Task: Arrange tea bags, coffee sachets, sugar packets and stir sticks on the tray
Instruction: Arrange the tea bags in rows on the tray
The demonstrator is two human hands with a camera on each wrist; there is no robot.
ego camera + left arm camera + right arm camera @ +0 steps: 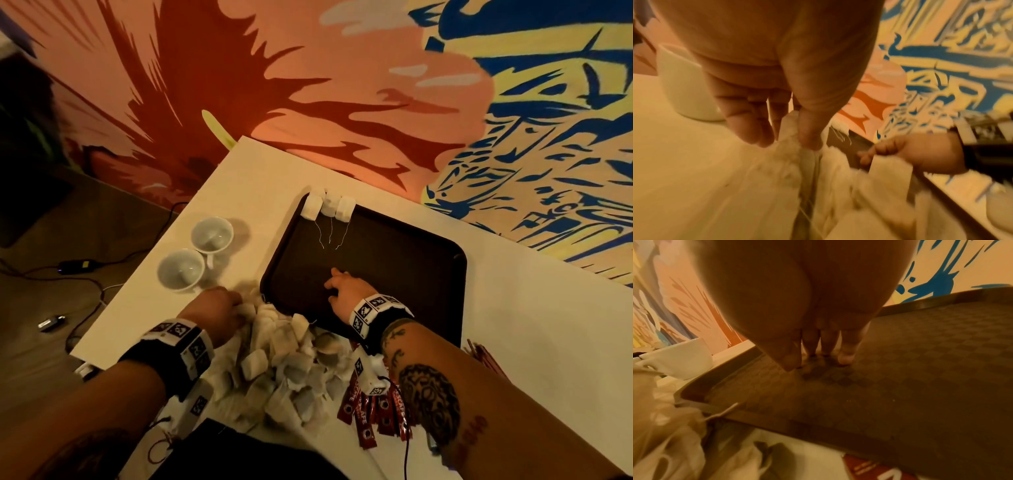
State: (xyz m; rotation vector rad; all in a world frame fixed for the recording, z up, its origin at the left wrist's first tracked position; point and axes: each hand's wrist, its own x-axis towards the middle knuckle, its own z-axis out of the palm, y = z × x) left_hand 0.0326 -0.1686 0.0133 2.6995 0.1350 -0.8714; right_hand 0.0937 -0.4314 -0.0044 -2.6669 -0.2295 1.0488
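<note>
tea bags (274, 363) lie heaped on the white worktop (513, 325) at its near edge, just before the dark tray (411, 260), with red coffee sachets (373, 414) fanned out beside the heap under the right forearm. the left hand (219, 308) reaches into the far left side of the heap; in the left wrist view its thumb and fingertips (809, 139) close on the top of one bag, pinching it. the right hand (346, 286) rests on the tray floor near its front edge, fingers (846, 353) straight and slightly spread, tips touching the textured surface, holding nothing. left of the tray stand two white cups (197, 255), touching each other. at the tray's far left corner three tea bags (329, 205) lean in a row against the rim, their strings trailing onto the tray.
</note>
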